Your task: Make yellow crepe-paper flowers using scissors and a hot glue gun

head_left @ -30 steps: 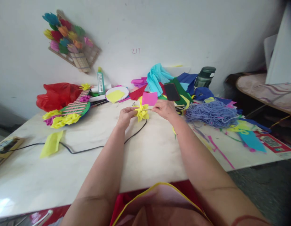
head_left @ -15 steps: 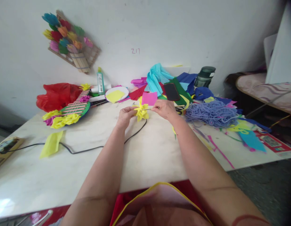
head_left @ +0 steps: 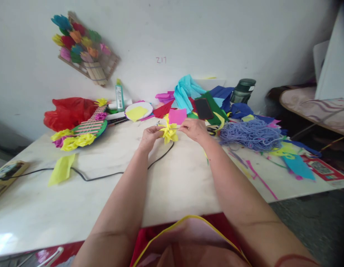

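Note:
Both hands meet over the middle of the white table (head_left: 174, 185). My left hand (head_left: 149, 136) pinches a crumpled yellow paper flower (head_left: 168, 133) from its left side. On the flower's right, my right hand (head_left: 194, 129) has its fingers pinched on a thin stick (head_left: 174, 128) that runs into the flower. A square of pink paper (head_left: 176, 116) lies just behind the flower. A black cable (head_left: 105, 174) passes under my left forearm.
Coloured paper sheets (head_left: 188, 92), a dark phone (head_left: 203, 108), a green jar (head_left: 242, 91) and purple yarn (head_left: 251, 134) crowd the back right. A red bag (head_left: 67, 111), a flower-trimmed craft piece (head_left: 82, 133), a glue bottle (head_left: 119, 96) and a yellow paper scrap (head_left: 61, 169) lie left.

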### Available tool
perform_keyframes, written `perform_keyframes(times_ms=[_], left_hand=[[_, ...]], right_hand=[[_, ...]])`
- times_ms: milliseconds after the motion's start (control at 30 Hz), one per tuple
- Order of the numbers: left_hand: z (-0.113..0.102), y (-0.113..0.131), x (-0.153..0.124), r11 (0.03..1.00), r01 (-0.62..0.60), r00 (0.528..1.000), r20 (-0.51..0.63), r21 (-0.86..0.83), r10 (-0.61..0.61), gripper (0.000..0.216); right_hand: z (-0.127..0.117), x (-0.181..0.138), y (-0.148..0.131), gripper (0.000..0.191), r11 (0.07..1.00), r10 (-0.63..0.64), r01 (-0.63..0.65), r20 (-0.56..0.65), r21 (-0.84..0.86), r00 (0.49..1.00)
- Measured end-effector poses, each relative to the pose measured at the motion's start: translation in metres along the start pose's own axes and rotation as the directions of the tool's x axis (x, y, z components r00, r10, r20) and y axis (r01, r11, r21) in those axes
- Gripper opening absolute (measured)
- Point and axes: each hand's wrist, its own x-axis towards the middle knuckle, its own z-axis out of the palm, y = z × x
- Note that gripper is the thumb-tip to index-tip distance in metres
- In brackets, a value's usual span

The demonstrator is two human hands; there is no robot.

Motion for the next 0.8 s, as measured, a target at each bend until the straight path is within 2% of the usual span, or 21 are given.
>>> perform_keyframes(times_ms=[367, 633, 800], left_hand=[[0.0007, -0.0008, 0.0000, 1.000, -0.016, 1.000, 0.023, 0.001, 0.016, 0.032], [-0.0003, -0.0018, 0.0010, 1.000, -0.016, 1.000, 0.025, 0.025, 0.015, 0.034], [0.0002, -0.0009, 0.0000, 1.000, -0.014, 0.999, 0.029, 0.014, 0.013, 0.033]], right_hand=[[0.0046, 0.0004, -0.0013, 0.021, 1.000, -0.012, 0.011, 0.033, 0.022, 0.999], [0.0063, -0.0002, -0.0069, 0.020, 1.000, -0.002, 0.002, 0.005, 0.019, 1.000], [0.0046, -0.0019, -0.0101, 0.030, 0.998, -0.047, 0.043, 0.074, 0.044, 0.996]])
